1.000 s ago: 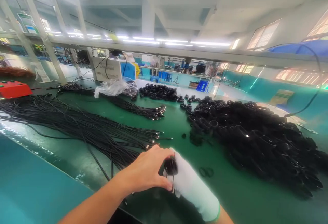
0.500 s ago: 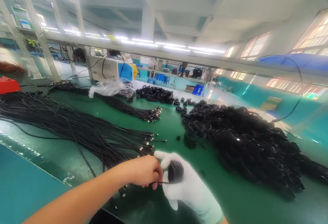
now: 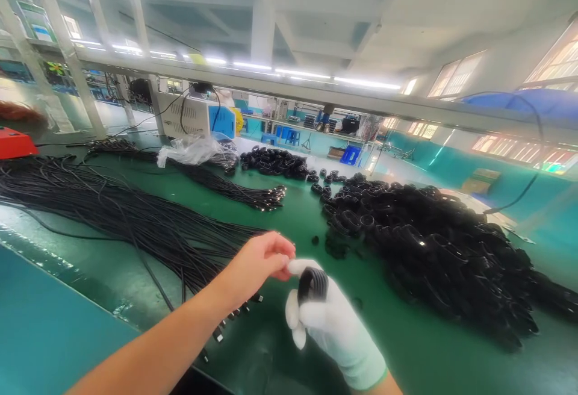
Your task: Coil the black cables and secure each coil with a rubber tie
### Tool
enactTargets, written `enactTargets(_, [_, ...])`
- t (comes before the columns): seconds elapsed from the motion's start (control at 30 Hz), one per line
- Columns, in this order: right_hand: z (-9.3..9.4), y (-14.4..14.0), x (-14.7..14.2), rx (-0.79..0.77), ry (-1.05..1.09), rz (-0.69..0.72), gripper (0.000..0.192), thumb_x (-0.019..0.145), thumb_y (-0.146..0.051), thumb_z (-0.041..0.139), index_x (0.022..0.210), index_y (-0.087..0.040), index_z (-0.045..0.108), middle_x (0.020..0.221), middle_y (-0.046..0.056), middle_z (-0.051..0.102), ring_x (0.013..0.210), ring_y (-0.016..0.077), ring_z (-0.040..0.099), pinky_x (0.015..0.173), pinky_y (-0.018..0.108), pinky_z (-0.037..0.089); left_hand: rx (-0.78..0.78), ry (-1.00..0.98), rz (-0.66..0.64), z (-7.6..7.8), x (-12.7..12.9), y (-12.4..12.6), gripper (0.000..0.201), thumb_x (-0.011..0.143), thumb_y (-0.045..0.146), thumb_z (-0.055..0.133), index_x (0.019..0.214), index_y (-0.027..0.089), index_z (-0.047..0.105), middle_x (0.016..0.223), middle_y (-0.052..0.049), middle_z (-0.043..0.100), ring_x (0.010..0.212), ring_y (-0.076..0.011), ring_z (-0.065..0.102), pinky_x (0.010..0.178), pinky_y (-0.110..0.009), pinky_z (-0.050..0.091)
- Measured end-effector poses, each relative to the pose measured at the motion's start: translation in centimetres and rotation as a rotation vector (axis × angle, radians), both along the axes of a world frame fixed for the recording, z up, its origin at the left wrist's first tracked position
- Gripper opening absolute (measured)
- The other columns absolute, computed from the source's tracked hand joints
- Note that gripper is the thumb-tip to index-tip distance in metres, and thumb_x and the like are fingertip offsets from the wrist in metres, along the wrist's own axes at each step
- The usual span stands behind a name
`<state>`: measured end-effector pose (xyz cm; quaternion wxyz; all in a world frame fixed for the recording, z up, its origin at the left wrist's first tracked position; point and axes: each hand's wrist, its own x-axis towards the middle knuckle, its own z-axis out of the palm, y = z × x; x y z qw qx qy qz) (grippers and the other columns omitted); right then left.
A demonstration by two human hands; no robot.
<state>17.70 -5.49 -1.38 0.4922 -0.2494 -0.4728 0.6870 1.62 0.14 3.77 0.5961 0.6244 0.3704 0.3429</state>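
Note:
Black cable (image 3: 313,285) is wound in a tight coil around the fingers of my right hand (image 3: 332,317), which wears a white glove and is closed on it. My bare left hand (image 3: 266,256) is pinched closed just left of the coil, its fingertips against the glove's index fingertip. The piece of cable between its fingers is mostly hidden. Under and beyond my left forearm lies a long bundle of straight black cables (image 3: 135,205), their metal plugs (image 3: 219,333) pointing right.
A big heap of coiled black cables (image 3: 428,250) covers the right side of the green table (image 3: 289,211). Farther back lie a second cable bundle (image 3: 226,189), a clear plastic bag (image 3: 192,151) and a smaller coil pile (image 3: 275,162). A red box (image 3: 15,142) stands at far left.
My left hand has moved up from below the coil to the glove's index fingertip. The gloved fingers have curled in, with the thumb now across the coil's lower edge.

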Motion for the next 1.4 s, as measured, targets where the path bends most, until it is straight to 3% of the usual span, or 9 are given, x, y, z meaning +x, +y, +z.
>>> enactTargets(0.1, [0.3, 0.2, -0.4, -0.044, -0.320, -0.156, 0.051, 0.067, -0.016, 0.059, 0.116, -0.021, 0.045, 0.065, -0.002, 0.061, 0.041, 0.0111, 0.053, 0.044, 0.024, 0.042, 0.344, 0.308, 0.179, 0.4, 0.1, -1.1, 0.020, 0.082, 0.027, 0.049, 0.096, 0.021, 0.060, 0.090, -0.003, 0.063, 0.079, -0.0170, 0.060, 0.073, -0.030, 0.048])
enactTargets(0.27, [-0.8, 1.0, -1.6, 0.020, -0.775, -0.606, 0.056, 0.063, -0.013, 0.061, 0.117, -0.026, 0.052, 0.109, 0.007, 0.058, 0.079, 0.0201, 0.060, 0.073, 0.036, 0.050, 0.639, 0.974, 0.155, -0.4, 2.1, -3.2, 0.026, 0.079, 0.023, 0.050, 0.103, 0.020, 0.061, 0.095, -0.009, 0.063, 0.084, -0.0264, 0.061, 0.071, -0.038, 0.048])
enactTargets(0.33, [-0.8, 0.9, -1.4, 0.000, -0.680, -0.481, 0.063, 0.064, -0.017, 0.065, 0.124, -0.026, 0.048, 0.118, 0.009, 0.053, 0.094, 0.0243, 0.057, 0.081, 0.040, 0.049, 0.648, 1.062, 0.164, -1.5, 2.3, -2.9, 0.028, 0.082, 0.013, 0.041, 0.098, 0.017, 0.063, 0.089, -0.009, 0.065, 0.084, -0.0250, 0.062, 0.072, -0.036, 0.049])
enactTargets(0.43, [0.2, 0.3, -0.5, -0.091, -0.254, 0.007, 0.046, 0.079, -0.033, 0.056, 0.122, -0.018, 0.050, 0.108, 0.011, 0.056, 0.098, 0.0254, 0.056, 0.075, 0.042, 0.052, 0.723, 0.856, 0.197, -3.1, 1.5, -1.8, 0.039, 0.085, 0.006, 0.033, 0.108, 0.019, 0.061, 0.098, -0.006, 0.066, 0.091, -0.0195, 0.061, 0.082, -0.032, 0.048])
enactTargets(0.5, [0.8, 0.0, 0.1, -0.132, -0.028, 0.186, 0.039, 0.085, -0.035, 0.050, 0.117, -0.013, 0.053, 0.106, 0.012, 0.056, 0.099, 0.0247, 0.056, 0.073, 0.042, 0.054, 0.783, 0.675, 0.193, -3.8, 0.9, -1.3, 0.040, 0.086, 0.007, 0.033, 0.113, 0.020, 0.060, 0.104, -0.005, 0.065, 0.094, -0.0168, 0.060, 0.086, -0.028, 0.047])
enactTargets(0.8, [0.1, 0.2, -0.4, -0.150, -0.011, 0.096, 0.059, 0.069, -0.016, 0.069, 0.124, -0.019, 0.047, 0.116, 0.009, 0.052, 0.097, 0.0213, 0.057, 0.073, 0.036, 0.055, 0.841, 0.719, 0.210, -3.1, 1.1, -2.6, 0.048, 0.074, -0.002, 0.039, 0.103, 0.024, 0.068, 0.089, -0.003, 0.059, 0.078, -0.0133, 0.058, 0.071, -0.023, 0.048])
enactTargets(1.1, [-0.5, 0.3, -1.3, -0.163, 0.012, 0.049, 0.057, 0.069, -0.018, 0.071, 0.122, -0.020, 0.049, 0.118, 0.009, 0.052, 0.097, 0.0221, 0.060, 0.077, 0.036, 0.053, 0.651, 0.413, 0.271, -4.6, 0.5, -1.2, 0.040, 0.075, 0.000, 0.041, 0.092, 0.022, 0.070, 0.080, 0.000, 0.056, 0.075, -0.0107, 0.056, 0.069, -0.021, 0.047])
enactTargets(1.27, [-1.7, 0.8, 0.1, -0.232, 0.180, 0.164, 0.043, 0.076, -0.037, 0.067, 0.112, -0.017, 0.055, 0.101, 0.008, 0.060, 0.087, 0.0166, 0.062, 0.073, 0.030, 0.052, 0.603, 0.476, 0.179, -2.2, 0.7, -0.7, 0.030, 0.075, 0.012, 0.053, 0.097, 0.026, 0.068, 0.093, 0.002, 0.060, 0.068, -0.0102, 0.055, 0.068, -0.022, 0.046])
enactTargets(1.4, [-1.5, 0.9, 2.5, -0.223, 0.174, 0.146, 0.062, 0.076, -0.062, 0.053, 0.123, -0.021, 0.048, 0.111, 0.009, 0.058, 0.076, 0.0119, 0.061, 0.063, 0.026, 0.052, 0.557, 0.403, 0.307, -0.8, -1.0, 0.4, 0.024, 0.078, 0.033, 0.058, 0.100, 0.023, 0.064, 0.099, 0.000, 0.061, 0.066, -0.0107, 0.055, 0.067, -0.023, 0.047])
